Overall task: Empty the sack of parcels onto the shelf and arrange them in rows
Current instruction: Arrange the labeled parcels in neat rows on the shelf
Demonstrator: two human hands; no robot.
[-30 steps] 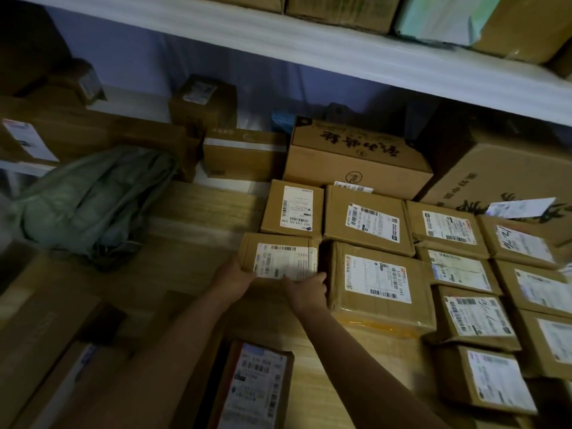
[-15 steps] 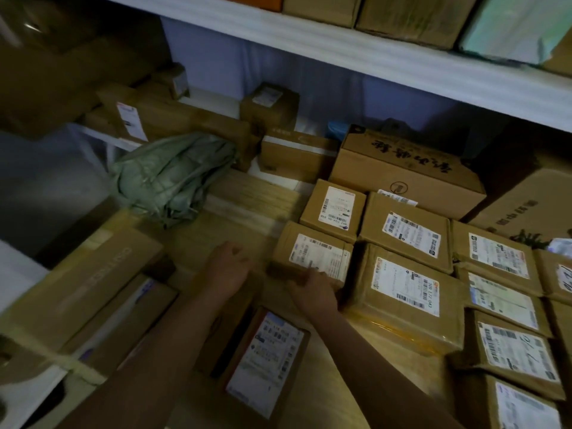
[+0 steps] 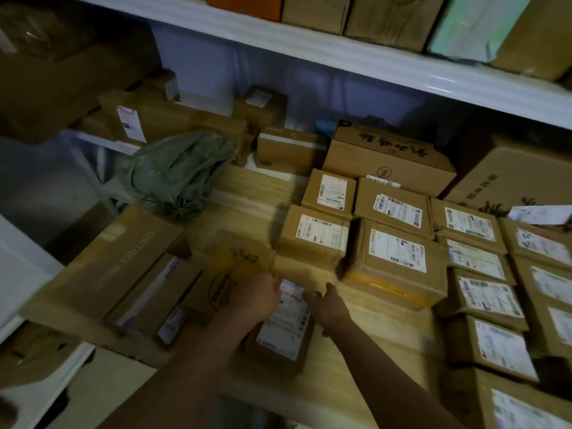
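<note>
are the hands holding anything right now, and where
Both hands reach to the far end of the labelled parcel at the shelf's front; blur hides whether either grips it.

Left arm: bare forearm rising from the bottom centre of the frame toward the middle.
Left hand (image 3: 258, 297): back up, fingers bent downward, blurred.
Right arm: bare forearm running in from the lower right.
Right hand (image 3: 328, 303): just right of the left, fingers hidden; grip unclear.
</note>
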